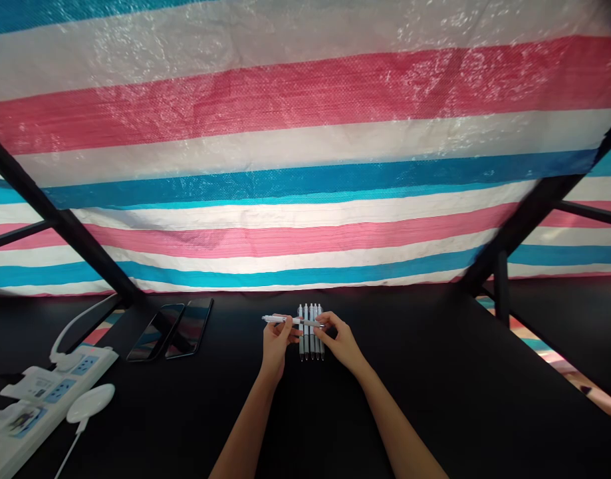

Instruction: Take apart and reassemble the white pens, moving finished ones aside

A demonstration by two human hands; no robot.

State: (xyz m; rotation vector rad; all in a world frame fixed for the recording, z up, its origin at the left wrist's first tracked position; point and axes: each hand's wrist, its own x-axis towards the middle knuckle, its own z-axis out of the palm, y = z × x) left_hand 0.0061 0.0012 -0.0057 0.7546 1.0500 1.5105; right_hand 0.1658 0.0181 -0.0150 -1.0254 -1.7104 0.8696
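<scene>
A white retractable pen (pixel 285 320) lies crosswise in my grip, above a row of several grey-and-white pens (pixel 311 343). The row stands side by side, lying lengthwise on the black table (pixel 435 386). My left hand (pixel 276 342) pinches the pen's barrel between thumb and fingers. My right hand (pixel 342 339) holds the pen's other end with its fingertips, just over the row. Those fingers hide part of the row's upper right.
Two smartphones (pixel 171 330) lie face up at the table's left, and a white power strip (pixel 48 406) with plugs and a round white charger (pixel 90 403) sit at the near left. A striped tarpaulin (pixel 305 140) and black frame bars (pixel 60 219) rise beyond the table.
</scene>
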